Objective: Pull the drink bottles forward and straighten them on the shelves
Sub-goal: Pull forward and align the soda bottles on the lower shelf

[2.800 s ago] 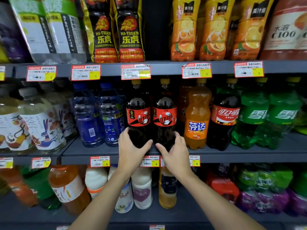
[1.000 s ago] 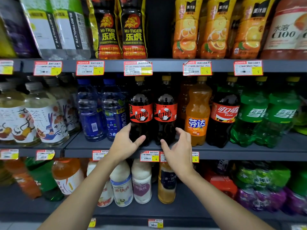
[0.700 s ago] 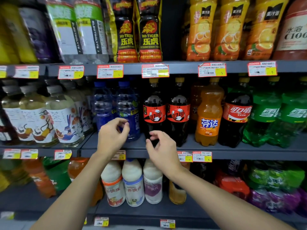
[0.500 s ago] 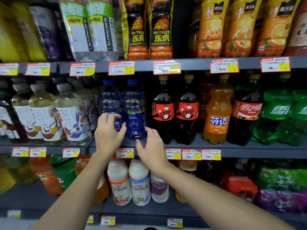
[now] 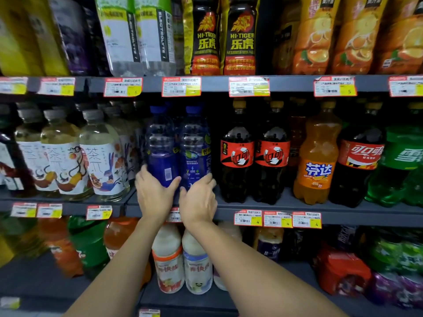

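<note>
Head view: on the middle shelf (image 5: 286,208) the two cola bottles (image 5: 254,154) at three o'clock of the hands stand fronted and square; left hand (image 5: 154,194) cups the left blue bottle (image 5: 162,152), right hand (image 5: 198,200) the right blue bottle (image 5: 195,149), fingers half-curled; remaining rows look untouched.

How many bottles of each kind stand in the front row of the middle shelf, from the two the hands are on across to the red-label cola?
blue bottles: 2
dark cola with football labels: 2
orange soda: 1
red-label cola: 1
Total: 6
</note>
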Motion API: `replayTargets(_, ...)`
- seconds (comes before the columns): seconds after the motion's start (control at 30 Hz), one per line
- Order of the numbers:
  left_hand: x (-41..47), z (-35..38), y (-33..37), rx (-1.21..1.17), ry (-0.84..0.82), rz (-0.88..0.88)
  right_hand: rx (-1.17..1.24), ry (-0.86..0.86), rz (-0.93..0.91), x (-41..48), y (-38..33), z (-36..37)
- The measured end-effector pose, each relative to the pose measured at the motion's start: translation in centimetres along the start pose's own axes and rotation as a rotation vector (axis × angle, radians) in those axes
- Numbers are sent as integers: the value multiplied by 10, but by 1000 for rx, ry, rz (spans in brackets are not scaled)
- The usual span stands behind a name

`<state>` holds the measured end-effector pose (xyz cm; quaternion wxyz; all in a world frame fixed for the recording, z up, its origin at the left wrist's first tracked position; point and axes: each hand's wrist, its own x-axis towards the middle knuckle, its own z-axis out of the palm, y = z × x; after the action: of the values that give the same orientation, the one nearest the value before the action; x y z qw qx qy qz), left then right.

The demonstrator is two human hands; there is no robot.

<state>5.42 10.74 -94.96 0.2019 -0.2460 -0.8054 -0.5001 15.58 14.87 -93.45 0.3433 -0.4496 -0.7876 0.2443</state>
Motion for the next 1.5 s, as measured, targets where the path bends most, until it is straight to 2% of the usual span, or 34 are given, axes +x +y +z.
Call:
replayTargets(0.1, 3, 0, -8, -27, -22, 46, -29, -15, 28, 6, -3, 4)
replayTargets(0.43, 10, -8, -12, -74, -118, -11, -112, 1, 64, 14, -7, -2)
replayTargets(0.7, 22, -15, -11, 80, -209, 58, -26, 37, 52, 5, -6, 5)
replayTargets(1.0, 22, -13, -11, -10, -252, 18, 140, 119, 46, -7, 4, 6)
replayTargets(1.2, 20, -9, -15, -145, -326, -59, 105, 106, 45, -8, 2, 6)
replayTargets(1.5, 25, -5, -12, -94, -277, -69, 173, 96, 73, -11, 0, 1)
